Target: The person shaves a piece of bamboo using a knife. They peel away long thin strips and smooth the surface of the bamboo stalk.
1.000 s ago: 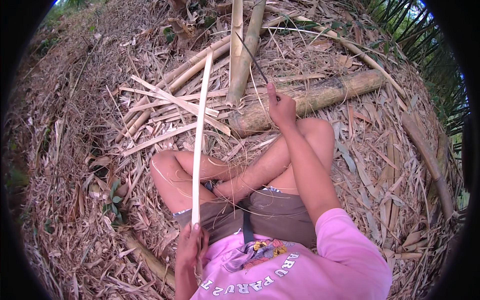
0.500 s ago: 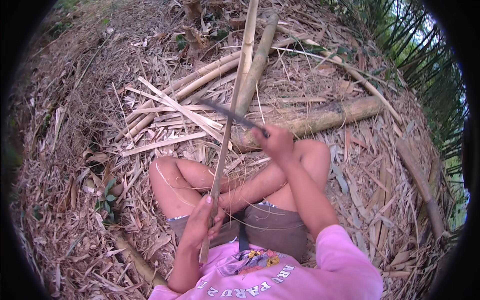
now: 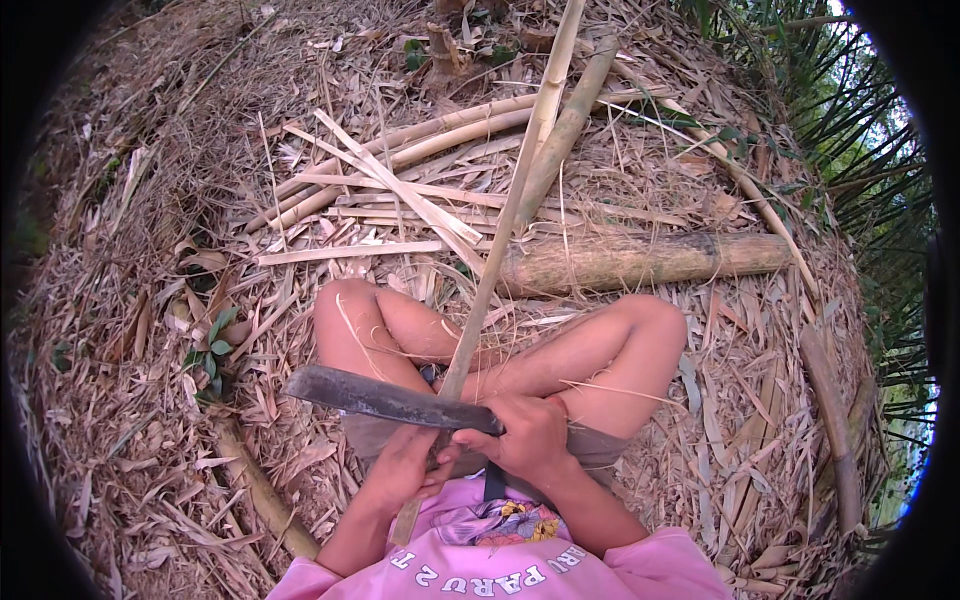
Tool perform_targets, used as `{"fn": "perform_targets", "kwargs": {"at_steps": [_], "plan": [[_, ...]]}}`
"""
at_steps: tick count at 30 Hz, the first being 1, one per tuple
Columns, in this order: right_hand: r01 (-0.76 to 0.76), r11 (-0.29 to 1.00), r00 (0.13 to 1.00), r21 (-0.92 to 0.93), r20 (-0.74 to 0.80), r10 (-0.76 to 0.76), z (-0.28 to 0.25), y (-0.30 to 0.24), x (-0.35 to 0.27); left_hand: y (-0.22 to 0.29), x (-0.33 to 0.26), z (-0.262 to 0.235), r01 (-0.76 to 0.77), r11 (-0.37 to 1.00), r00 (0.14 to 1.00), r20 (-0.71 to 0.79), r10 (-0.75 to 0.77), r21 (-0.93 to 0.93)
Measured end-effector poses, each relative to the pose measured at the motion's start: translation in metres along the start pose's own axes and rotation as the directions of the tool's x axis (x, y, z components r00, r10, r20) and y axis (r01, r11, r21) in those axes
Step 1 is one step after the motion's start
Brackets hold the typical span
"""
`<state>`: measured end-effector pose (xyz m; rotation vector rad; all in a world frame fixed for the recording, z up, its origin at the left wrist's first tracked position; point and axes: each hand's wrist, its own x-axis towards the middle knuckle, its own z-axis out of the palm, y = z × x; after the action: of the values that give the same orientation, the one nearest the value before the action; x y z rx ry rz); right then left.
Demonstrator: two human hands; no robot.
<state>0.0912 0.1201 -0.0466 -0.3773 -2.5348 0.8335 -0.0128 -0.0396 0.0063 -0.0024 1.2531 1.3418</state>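
Observation:
A long split bamboo strip (image 3: 503,246) runs from my lap up past the far logs. My left hand (image 3: 408,466) is closed round its lower part, close to my shirt. In my closed right hand (image 3: 532,436) is a machete (image 3: 385,398), its dark, broad blade pointing left. The blade lies across the strip just above my left fingers. My right thumb is near my left fingertips. The machete's handle is mostly hidden in my fist.
Beyond my crossed legs lies a thick bamboo log (image 3: 650,262), with a thinner bamboo pole (image 3: 570,135) leaning behind the strip. Several split slats (image 3: 400,190) are piled at the far left. Dry leaves and shavings cover the ground; a small green plant (image 3: 210,350) grows to the left.
My right hand has drawn the machete back toward me, from out along the strip down to beside my left hand. My left hand keeps its hold on the strip.

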Motion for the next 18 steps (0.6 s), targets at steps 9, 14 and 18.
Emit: {"fn": "perform_targets", "kwargs": {"at_steps": [9,14,18], "plan": [[0.154,0.983,0.987,-0.105,-0.036,-0.158,-0.024,-0.001,0.024,-0.003,0.004,0.002,-0.143,0.989,0.984,0.104,0.146,-0.034],[0.176,0.972,0.984,-0.155,0.055,-0.17,-0.029,-0.009,0.021,-0.011,0.009,0.005,-0.156,0.979,0.986,0.032,0.162,-0.127],[0.189,0.971,0.982,-0.148,0.023,-0.188,-0.027,-0.011,0.02,-0.014,0.008,0.002,-0.124,0.984,0.991,0.026,0.128,-0.124]]}}
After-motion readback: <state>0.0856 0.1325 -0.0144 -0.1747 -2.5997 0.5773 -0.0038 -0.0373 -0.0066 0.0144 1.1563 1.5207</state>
